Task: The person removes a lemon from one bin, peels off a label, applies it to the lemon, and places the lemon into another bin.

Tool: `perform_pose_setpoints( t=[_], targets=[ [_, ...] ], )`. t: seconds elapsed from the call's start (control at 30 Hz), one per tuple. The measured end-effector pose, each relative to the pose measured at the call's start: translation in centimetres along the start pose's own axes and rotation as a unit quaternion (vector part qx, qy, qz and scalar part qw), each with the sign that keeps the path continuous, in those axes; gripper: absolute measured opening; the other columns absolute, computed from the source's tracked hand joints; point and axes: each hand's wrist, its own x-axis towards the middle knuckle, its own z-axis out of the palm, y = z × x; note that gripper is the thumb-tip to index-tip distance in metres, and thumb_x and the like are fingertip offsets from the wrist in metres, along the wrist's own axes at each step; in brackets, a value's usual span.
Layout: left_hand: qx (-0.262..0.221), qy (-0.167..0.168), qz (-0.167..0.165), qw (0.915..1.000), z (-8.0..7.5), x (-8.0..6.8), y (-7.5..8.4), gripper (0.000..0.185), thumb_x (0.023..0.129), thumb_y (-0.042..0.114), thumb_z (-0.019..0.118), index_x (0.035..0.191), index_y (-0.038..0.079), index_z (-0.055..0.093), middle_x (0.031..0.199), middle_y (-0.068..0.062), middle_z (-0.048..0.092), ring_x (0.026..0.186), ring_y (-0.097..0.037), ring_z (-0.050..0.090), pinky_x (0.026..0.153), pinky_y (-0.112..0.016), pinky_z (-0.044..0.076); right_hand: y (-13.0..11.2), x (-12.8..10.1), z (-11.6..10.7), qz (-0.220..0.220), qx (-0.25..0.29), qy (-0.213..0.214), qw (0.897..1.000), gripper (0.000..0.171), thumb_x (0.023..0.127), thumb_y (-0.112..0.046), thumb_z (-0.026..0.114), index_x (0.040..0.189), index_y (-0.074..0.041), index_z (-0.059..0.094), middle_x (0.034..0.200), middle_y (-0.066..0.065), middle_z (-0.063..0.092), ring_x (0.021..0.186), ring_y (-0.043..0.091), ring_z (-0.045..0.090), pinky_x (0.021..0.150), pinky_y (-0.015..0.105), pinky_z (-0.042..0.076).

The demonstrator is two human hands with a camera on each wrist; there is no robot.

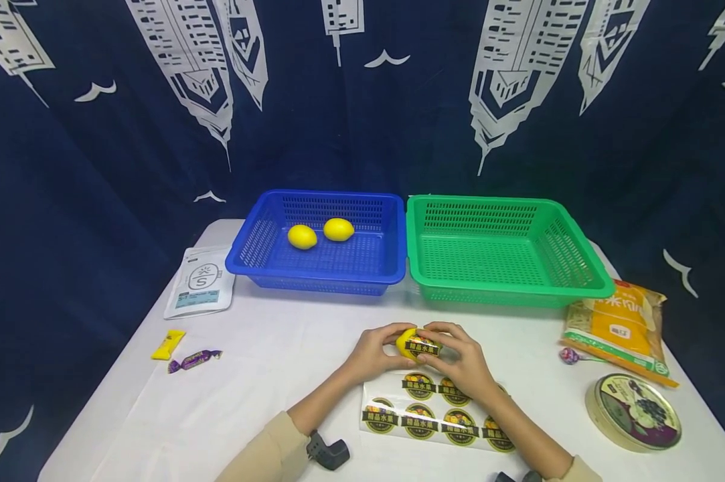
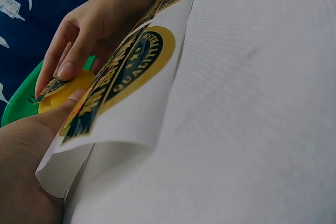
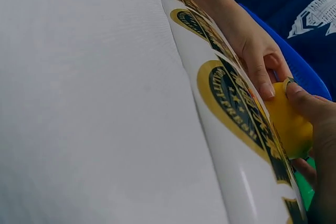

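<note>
Between both hands, above the sheet's far edge, is a yellow lemon point(image 1: 401, 342). A black-and-gold oval fruit sticker point(image 1: 422, 346) with a banner lies across its near side. My left hand point(image 1: 374, 349) grips the lemon from the left, thumb below and fingers above. From the right, my right hand point(image 1: 463, 358) holds it, thumb and fingertips against the sticker and lemon. The right thumb touches the sticker in the left wrist view. Under the hands lies a white sticker sheet point(image 1: 392, 388) with several like stickers; the right forearm hides part of it.
A blue basket point(image 1: 314, 275) with two lemons point(image 1: 339, 229) stands behind, beside a green basket point(image 1: 513, 292). On the left are a white pouch point(image 1: 199, 281) and two wrapped candies point(image 1: 195, 360). On the right are an orange food bag point(image 1: 621, 328), a lollipop point(image 1: 570, 355) and a round tin point(image 1: 633, 412).
</note>
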Motion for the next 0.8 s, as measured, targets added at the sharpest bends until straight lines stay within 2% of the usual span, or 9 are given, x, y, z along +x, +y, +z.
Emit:
perform_pose_setpoints(
  t=[0.2, 0.37, 0.5, 0.63, 0.8],
  targets=[
    [0.001, -0.003, -0.001, 1.0, -0.1, 0.0, 0.1, 0.063, 0.07, 0.023, 0.08, 0.126, 0.013, 0.054, 0.123, -0.001, 0.059, 0.101, -0.007, 0.06, 0.091, -0.02, 0.044, -0.1, 0.1, 0.0, -0.009, 0.005, -0.002, 1.0, 0.048, 0.063, -0.007, 0.083, 0.108, -0.004, 0.067, 0.113, 0.012, 0.059, 0.107, 0.03, 0.052, 0.099, 0.023, 0.037],
    [-0.001, -0.013, -0.008, 0.9999, -0.3, 0.0, 0.1, 0.063, 0.071, 0.026, 0.08, 0.127, 0.014, 0.054, 0.122, 0.001, 0.059, 0.102, -0.006, 0.059, 0.094, -0.023, 0.043, -2.3, 0.9, -0.7, -0.019, 0.023, -0.01, 1.0, 0.045, 0.064, 0.001, 0.081, 0.105, 0.005, 0.065, 0.111, 0.02, 0.058, 0.103, 0.036, 0.054, 0.096, 0.022, 0.041],
    [-0.034, -0.034, -0.054, 0.9974, -0.7, 0.1, 0.2, 0.058, 0.076, 0.033, 0.075, 0.128, 0.02, 0.054, 0.122, 0.005, 0.059, 0.103, -0.006, 0.058, 0.096, -0.027, 0.042, -3.5, 1.3, -1.2, -0.02, 0.026, -0.014, 0.999, 0.043, 0.065, 0.003, 0.08, 0.105, 0.007, 0.064, 0.11, 0.021, 0.058, 0.102, 0.038, 0.055, 0.093, 0.022, 0.044],
    [-0.084, -0.037, -0.108, 0.9899, -0.7, 0.3, 0.4, 0.045, 0.085, 0.038, 0.065, 0.126, 0.022, 0.056, 0.122, 0.005, 0.058, 0.104, -0.008, 0.059, 0.092, -0.026, 0.045, -3.6, 1.3, -1.3, -0.019, 0.026, -0.015, 0.999, 0.043, 0.065, 0.002, 0.08, 0.105, 0.007, 0.064, 0.11, 0.021, 0.058, 0.102, 0.038, 0.055, 0.094, 0.023, 0.043],
    [-0.108, -0.02, -0.13, 0.9854, -0.6, 0.4, 0.7, 0.041, 0.085, 0.039, 0.065, 0.122, 0.021, 0.06, 0.12, 0.005, 0.06, 0.101, -0.009, 0.06, 0.089, -0.024, 0.047, -3.5, 1.2, -1.3, -0.023, 0.029, -0.018, 0.999, 0.044, 0.066, 0.002, 0.08, 0.106, 0.007, 0.064, 0.111, 0.02, 0.058, 0.103, 0.038, 0.054, 0.094, 0.023, 0.043]
  ],
)
